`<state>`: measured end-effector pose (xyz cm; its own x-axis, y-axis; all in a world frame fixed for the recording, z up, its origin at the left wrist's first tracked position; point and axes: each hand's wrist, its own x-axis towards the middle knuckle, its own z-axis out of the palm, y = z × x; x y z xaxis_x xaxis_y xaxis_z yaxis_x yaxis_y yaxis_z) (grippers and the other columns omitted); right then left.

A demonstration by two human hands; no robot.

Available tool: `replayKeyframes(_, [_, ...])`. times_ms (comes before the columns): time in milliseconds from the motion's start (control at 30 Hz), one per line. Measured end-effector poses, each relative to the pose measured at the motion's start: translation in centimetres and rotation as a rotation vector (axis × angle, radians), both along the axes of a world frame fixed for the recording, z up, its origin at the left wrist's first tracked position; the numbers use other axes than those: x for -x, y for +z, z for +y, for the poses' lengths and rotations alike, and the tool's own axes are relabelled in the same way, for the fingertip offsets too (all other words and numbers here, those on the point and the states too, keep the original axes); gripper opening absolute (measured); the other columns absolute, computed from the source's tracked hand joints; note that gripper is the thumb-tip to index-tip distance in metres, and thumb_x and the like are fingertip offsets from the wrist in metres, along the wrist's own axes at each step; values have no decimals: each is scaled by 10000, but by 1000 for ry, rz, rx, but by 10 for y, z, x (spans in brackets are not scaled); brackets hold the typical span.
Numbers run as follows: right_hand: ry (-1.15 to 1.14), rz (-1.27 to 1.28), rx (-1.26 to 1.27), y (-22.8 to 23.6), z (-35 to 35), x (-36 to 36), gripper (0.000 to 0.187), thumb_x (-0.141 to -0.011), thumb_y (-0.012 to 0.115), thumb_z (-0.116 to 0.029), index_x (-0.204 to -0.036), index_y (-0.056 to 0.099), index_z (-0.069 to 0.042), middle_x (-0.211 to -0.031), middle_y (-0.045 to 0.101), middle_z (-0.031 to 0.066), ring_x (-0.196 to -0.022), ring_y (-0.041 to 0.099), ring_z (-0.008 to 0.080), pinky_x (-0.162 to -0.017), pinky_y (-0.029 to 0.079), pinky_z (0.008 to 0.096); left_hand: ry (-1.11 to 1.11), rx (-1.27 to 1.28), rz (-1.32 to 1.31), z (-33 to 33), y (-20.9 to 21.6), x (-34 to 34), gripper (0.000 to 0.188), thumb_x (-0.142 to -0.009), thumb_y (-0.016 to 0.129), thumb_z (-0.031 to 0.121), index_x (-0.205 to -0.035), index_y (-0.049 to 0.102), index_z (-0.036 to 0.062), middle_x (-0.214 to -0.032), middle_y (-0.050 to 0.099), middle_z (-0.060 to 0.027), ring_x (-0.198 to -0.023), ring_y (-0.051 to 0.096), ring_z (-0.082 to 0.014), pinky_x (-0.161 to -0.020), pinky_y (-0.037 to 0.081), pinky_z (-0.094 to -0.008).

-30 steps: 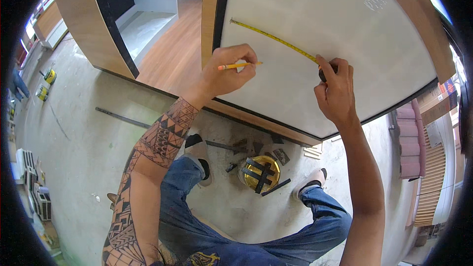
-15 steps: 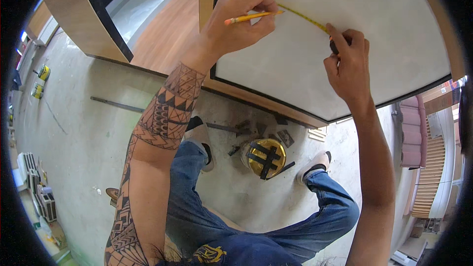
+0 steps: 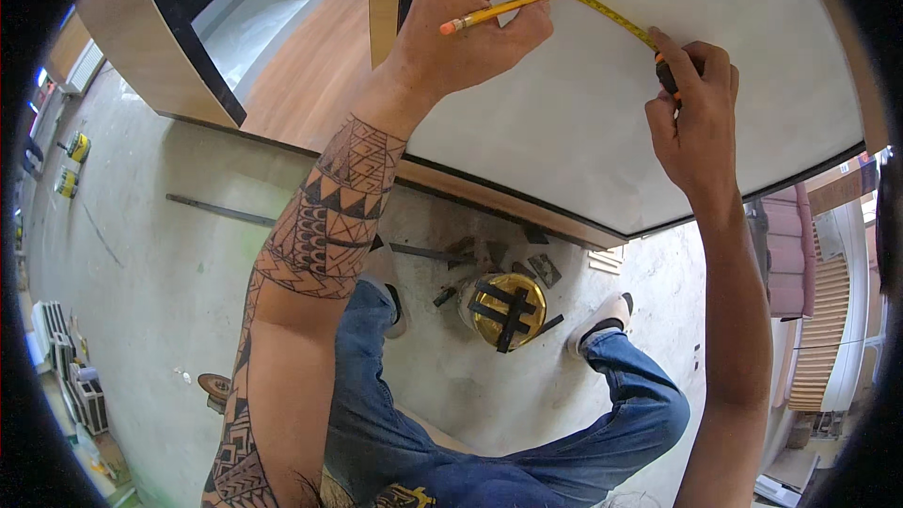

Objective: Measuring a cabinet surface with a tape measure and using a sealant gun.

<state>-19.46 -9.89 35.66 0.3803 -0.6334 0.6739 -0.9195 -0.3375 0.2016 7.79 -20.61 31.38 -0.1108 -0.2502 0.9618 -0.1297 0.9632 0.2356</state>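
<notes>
My left hand [image 3: 484, 23] pinches a yellow pencil [image 3: 494, 11] with a pinkish eraser end. Its tip meets the edge of a yellow measuring tape blade [image 3: 607, 11]. That blade lies across a white panel [image 3: 564, 122] with a black edge, running from the panel's far left side toward the right. My right hand [image 3: 698, 118] is wrapped round the black and orange tape measure case [image 3: 666, 75], its index finger stretched along the blade. Part of the blade is hidden behind my left hand.
Between my feet stands a round tub with a gold lid [image 3: 499, 320], black strips lying on it. Dark scraps [image 3: 544, 268] and a long dark strip [image 3: 221, 210] are on the concrete floor. An open cabinet [image 3: 179, 38] is at the left, a pink padded seat [image 3: 788, 254] at the right.
Both hands have shifted to the right, the right one further, with more tape blade showing between them. The pencil tip has moved right and up along the blade.
</notes>
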Motion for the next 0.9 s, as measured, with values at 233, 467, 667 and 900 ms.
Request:
replayKeyframes(233, [-16, 49, 21, 18, -5, 1, 587, -836, 639, -9, -1416, 698, -71, -1201, 581, 209, -1113, 568, 377, -945, 544, 505, 36, 22, 8, -3, 9, 3, 140, -921, 770, 104, -1003, 687, 26, -885, 747, -114, -757, 733, -227, -694, 595, -345])
replayKeyframes(467, [-18, 28, 11, 12, -8, 1, 594, -840, 647, -19, -1428, 699, -86, -1194, 586, 194, -1125, 568, 372, -956, 550, 509, 98, 5, -55, -7, -1, 11, 127, -930, 779, 128, -1036, 749, 67, -940, 791, -35, -818, 762, -138, -767, 624, -271])
replayKeyframes(667, [-13, 45, 26, 10, -8, 2, 602, -836, 651, -20, -1434, 697, -76, -1191, 581, 192, -1119, 565, 367, -953, 550, 505, 99, 31, -54, -10, -3, 13, 120, -945, 772, 130, -1051, 751, 78, -950, 796, -32, -814, 768, -137, -769, 632, -269])
replayKeyframes(900, [-4, 47, 40, 10, -8, 2, 599, -834, 647, -18, -1429, 702, -70, -1192, 580, 199, -1106, 561, 370, -948, 544, 504, 124, 36, -29, -8, -4, 15, 113, -958, 762, 122, -1064, 754, 82, -962, 800, -32, -811, 764, -126, -754, 627, -271])
